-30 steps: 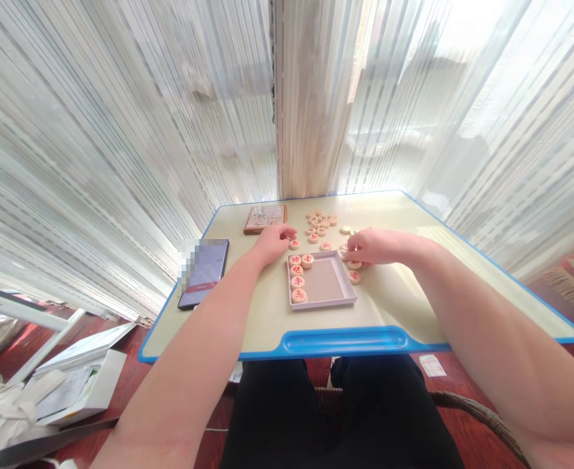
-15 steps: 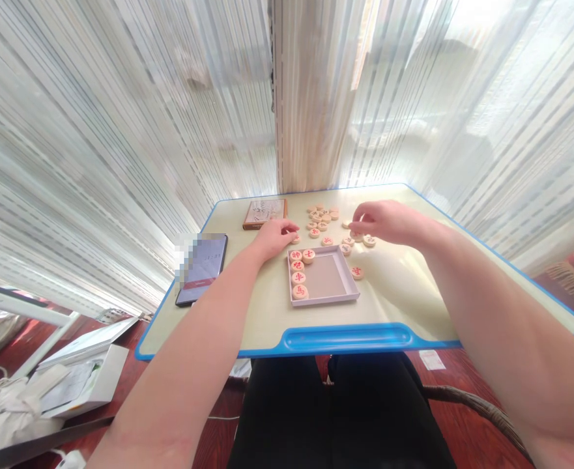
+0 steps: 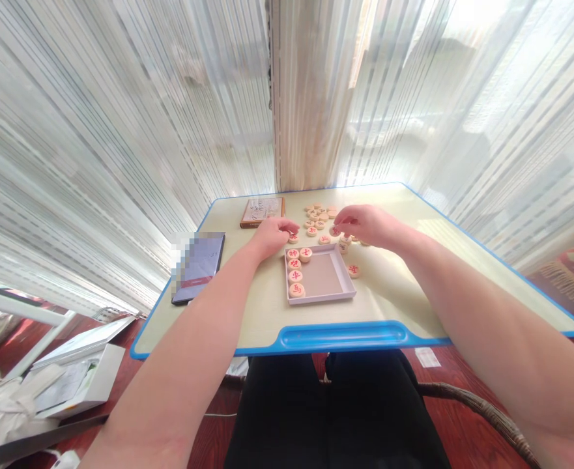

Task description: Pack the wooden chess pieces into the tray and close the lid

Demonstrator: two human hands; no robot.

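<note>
Right hand [image 3: 365, 223]: closed in a light pinch with thumb and fingertips, apparently holding 1 round piece [image 3: 334, 230] with red mark

Left hand [image 3: 273, 236]: half curled, with small gap between thumb and fingers, just at another red-marked piece [image 3: 293, 239]; touching or gripping, cannot tell

Pinched piece: just beyond the far right corner of the shallow tray [image 3: 326, 277], apparently a little tilted

Handling of piece: by judgement light and stiff, probably of wood; smooth, so maybe slightly slippery; hardly fragile, but able to roll if put on edge; best taken by the round side, between thumb and 1 or 2 fingers

Tray walls: low and thin, perhaps of card; likely easy to bend or to push along, so better steadied at a wall than lifted by 1 corner

Inside tray: 5 red-marked pieces [image 3: 295, 277], with 4 in a column along the left wall and 1 beside the farthest

Outside tray: 1 loose piece [image 3: 354, 270] just beside the right wall; farther off, a heap of pieces [image 3: 316, 213], partly overlapping, impossible to count exactly

Flat box [image 3: 262, 212]: beyond the left hand, brown-edged, contents not visible

White box [image 3: 107, 381]: on the floor, open, with papers and something greenish inside, unclear
</note>
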